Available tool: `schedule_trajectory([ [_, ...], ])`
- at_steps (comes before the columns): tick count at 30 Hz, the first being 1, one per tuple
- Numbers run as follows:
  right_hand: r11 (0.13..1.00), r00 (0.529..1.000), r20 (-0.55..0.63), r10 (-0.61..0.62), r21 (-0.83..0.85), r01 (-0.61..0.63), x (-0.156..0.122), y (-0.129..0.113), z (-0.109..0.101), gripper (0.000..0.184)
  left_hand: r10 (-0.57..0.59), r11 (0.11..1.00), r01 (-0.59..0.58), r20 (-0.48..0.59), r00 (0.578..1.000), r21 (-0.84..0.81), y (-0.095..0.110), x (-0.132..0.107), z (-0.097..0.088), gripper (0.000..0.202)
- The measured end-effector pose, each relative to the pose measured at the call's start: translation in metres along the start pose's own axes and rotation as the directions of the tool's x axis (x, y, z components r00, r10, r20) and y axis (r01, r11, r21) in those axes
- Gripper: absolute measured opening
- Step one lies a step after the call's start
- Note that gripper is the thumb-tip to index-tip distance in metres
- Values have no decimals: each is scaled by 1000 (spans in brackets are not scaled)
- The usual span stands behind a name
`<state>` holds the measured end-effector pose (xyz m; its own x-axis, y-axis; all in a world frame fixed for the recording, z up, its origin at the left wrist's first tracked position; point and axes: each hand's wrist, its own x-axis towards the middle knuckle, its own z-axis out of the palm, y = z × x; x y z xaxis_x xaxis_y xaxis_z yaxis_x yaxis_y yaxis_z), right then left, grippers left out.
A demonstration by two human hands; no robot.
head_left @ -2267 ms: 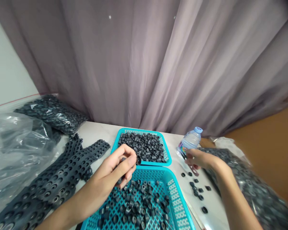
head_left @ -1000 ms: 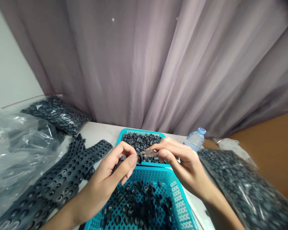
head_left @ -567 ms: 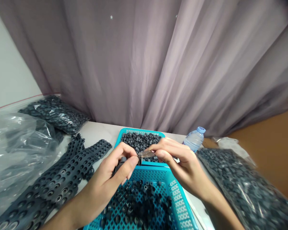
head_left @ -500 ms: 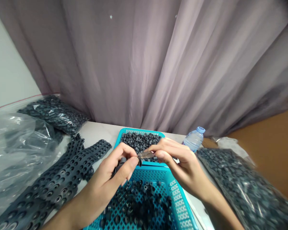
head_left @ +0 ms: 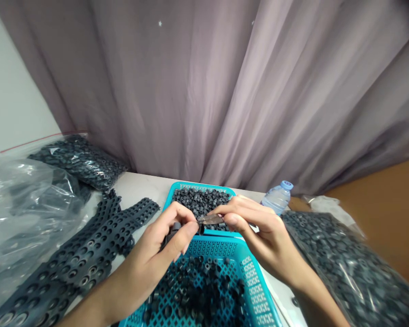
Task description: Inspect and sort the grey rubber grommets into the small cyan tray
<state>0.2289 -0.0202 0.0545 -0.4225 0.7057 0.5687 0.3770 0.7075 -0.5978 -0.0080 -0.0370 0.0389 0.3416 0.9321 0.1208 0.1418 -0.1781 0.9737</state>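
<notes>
My left hand (head_left: 163,245) is closed, pinching a small dark rubber ring (head_left: 175,227) between thumb and fingers. My right hand (head_left: 259,236) is closed on a small metal tool (head_left: 211,219) whose tip touches the ring. Both hands hover over the near blue basket (head_left: 248,281), which holds several loose dark rings. Behind it, the far blue basket (head_left: 191,186) is filled with the same rings.
Black perforated rubber strips (head_left: 88,254) lie on the white table at the left. Clear plastic bags (head_left: 17,213) of dark parts sit at the far left, another bag (head_left: 347,268) at the right. A water bottle (head_left: 276,198) stands behind my right hand. A mauve curtain (head_left: 204,91) hangs behind.
My right hand came from the table by the bottle, carrying the tool, and brought its tip to the ring in my left hand. Since then both hands hold nearly still.
</notes>
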Motion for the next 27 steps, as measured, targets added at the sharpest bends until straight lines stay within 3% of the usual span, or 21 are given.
schedule_trajectory([
  [12, 999, 999, 33, -19, 33, 18, 0, -1, -1, 25, 11, 1000, -9, -72, 997, 25, 5, -2, 6, 31],
  [27, 997, 997, 30, -77, 13, 76, 1, 2, -3, 21, 57, 991, -47, -79, 995, 122, 4, -2, 6, 25],
])
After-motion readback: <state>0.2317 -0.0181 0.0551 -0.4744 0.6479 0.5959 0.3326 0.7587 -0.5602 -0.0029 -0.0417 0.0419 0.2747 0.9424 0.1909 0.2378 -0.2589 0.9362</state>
